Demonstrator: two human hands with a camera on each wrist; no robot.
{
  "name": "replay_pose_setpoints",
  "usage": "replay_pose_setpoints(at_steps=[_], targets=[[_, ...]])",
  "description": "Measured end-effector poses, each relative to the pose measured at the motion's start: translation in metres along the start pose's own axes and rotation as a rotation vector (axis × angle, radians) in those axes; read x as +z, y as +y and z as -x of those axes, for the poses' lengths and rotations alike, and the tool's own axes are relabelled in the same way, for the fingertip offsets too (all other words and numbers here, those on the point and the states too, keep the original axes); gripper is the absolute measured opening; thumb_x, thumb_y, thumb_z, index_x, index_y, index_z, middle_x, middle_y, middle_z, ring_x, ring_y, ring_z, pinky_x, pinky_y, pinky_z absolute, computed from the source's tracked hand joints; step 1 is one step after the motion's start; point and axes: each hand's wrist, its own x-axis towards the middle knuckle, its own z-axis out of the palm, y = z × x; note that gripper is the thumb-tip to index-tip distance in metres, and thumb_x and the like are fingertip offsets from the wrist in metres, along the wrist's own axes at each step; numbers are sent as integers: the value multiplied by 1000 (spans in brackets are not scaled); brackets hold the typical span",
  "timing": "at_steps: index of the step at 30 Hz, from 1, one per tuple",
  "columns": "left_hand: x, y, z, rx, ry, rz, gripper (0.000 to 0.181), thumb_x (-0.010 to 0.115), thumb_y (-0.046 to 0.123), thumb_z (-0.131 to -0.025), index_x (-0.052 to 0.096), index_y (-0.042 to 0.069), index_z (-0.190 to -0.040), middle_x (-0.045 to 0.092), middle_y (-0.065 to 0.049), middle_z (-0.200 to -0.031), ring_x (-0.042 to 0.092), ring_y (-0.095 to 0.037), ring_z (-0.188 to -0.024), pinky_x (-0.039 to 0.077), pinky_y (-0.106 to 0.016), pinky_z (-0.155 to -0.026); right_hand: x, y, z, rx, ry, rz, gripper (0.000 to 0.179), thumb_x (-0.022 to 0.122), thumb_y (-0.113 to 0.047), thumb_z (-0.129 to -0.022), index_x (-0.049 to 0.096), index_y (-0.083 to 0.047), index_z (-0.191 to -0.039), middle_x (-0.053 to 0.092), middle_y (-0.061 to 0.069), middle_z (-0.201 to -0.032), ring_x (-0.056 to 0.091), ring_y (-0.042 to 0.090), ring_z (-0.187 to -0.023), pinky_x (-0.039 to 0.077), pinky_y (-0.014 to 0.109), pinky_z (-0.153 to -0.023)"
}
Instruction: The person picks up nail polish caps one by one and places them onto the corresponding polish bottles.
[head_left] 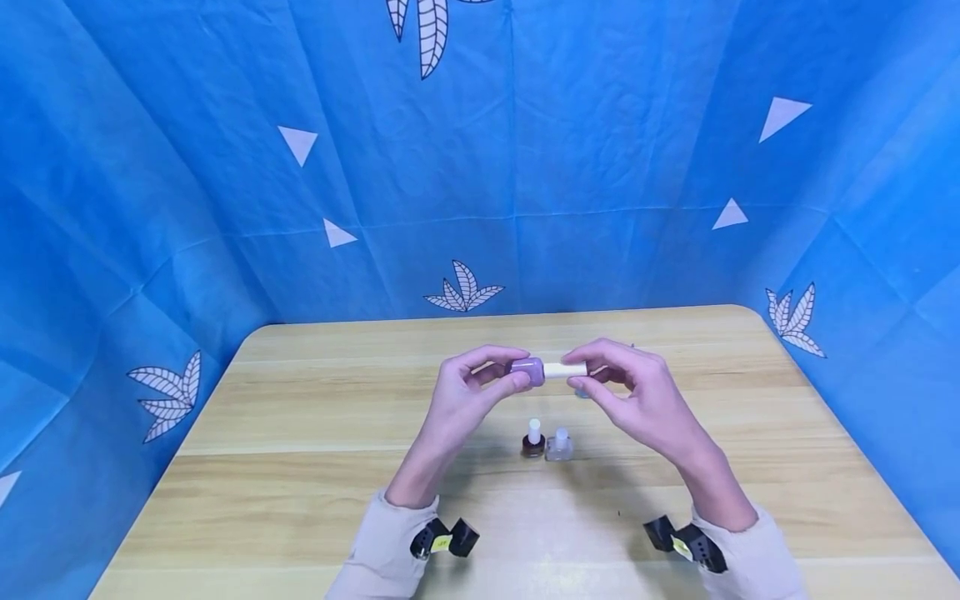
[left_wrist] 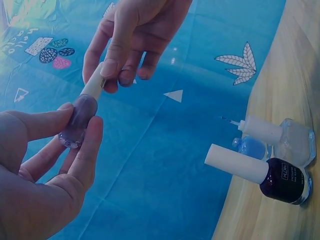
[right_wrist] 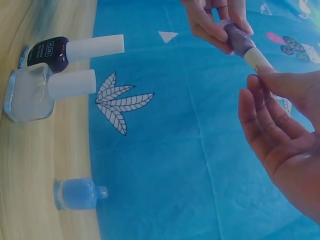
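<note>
I hold the purple bottle (head_left: 527,372) above the worktop (head_left: 300,417), left grip (head_left: 471,388) pinching its body at nine o'clock, right grip (head_left: 632,388) its white cap (head_left: 561,370) at three, presumably to steady both ends.

Left hand (head_left: 474,387) pinches purple bottle (head_left: 530,372) | right hand (head_left: 630,392) pinches white cap (head_left: 562,370) | dark bottle (head_left: 533,447) beside clear bottle (head_left: 558,449), on table (head_left: 300,467)
</note>
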Motion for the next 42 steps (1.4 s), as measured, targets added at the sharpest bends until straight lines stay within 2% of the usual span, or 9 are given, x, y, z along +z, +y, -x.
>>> replay_pose_setpoints(at_steps=[4,9,14,23,31,38,42], targets=[[1,0,-1,-3,1,-16,27,77,-1,-91,72,-2,-118,69,-17,-118,69,-29,-105,60,-38,-95,0,0,1,1,14,31,26,76,5,-89,74,-8,-112,73,0,-93,71,18,-73,57,19,-63],[2,1,-1,-7,-1,-29,28,77,-3,-89,73,-2,-117,67,-23,-121,68,-29,-106,60,-37,-94,1,-1,1,33,24,29,25,77,4,-88,75,-8,-110,73,-2,-92,70,20,-72,57,19,-64],[2,1,-1,-16,2,-32,27,77,-2,-90,73,-1,-116,68,-18,-120,68,-29,-109,60,-38,-94,1,-1,2,63,21,50,21,77,2,-90,75,-9,-108,73,-4,-88,69,15,-72,56,20,-65],[5,-1,-1,1,15,-40,28,78,-4,-88,73,-3,-115,70,-15,-116,70,-28,-105,61,-36,-92,2,2,1,37,35,126,15,74,-2,-93,73,-14,-102,67,-12,-78,64,12,-68,53,20,-62],[8,-1,-1,42,23,-62,28,80,-4,-86,74,-3,-114,71,-14,-111,71,-26,-102,62,-36,-88,0,3,2,10,23,182,4,71,-13,-98,72,-15,-96,63,-15,-75,60,9,-67,48,21,-58],[9,-1,1,78,33,-81,28,80,-5,-85,75,-2,-112,69,-14,-106,71,-25,-98,62,-38,-89,0,3,2,-2,26,212,13,73,-6,-95,72,-19,-92,60,-16,-72,55,7,-65,43,23,-53],[8,1,1,85,34,-57,29,80,-6,-84,74,-4,-113,68,-18,-107,71,-26,-99,62,-40,-89,2,3,1,15,38,191,9,73,-8,-95,74,-16,-93,60,-14,-71,53,8,-62,43,23,-52]])
